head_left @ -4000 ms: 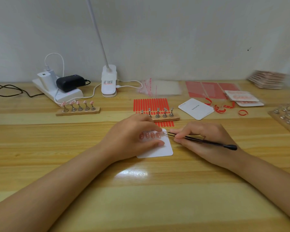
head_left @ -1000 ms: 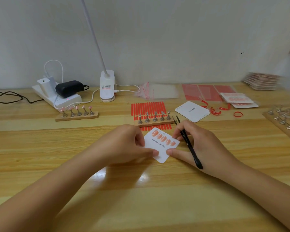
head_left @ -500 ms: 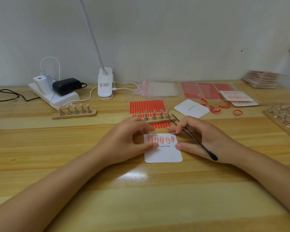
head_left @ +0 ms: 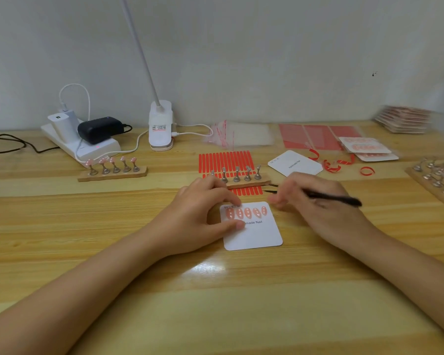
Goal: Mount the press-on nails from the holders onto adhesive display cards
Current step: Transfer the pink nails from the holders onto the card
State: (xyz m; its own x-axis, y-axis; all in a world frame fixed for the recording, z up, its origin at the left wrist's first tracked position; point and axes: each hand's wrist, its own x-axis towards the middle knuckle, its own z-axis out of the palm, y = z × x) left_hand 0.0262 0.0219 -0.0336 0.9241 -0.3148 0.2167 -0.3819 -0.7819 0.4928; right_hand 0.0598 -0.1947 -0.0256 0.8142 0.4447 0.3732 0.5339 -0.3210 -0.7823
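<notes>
Near the table's [head_left: 62, 213] middle, left hand [head_left: 198, 221] fingertips pressed the card [head_left: 256, 234], steadying its mounted nails [head_left: 246, 212]. Right hand [head_left: 318, 206], fingers curled, gripped tweezers [head_left: 331, 198].

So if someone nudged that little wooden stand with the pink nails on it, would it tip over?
Probably it would slide rather than tip: the wooden stand lies low and long on the table. It looks light. The pink nails sit atop thin pegs, so they might shake loose.

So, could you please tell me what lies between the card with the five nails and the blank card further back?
In the head view, the right hand holding black tweezers lies between the filled card and the blank card.
</notes>
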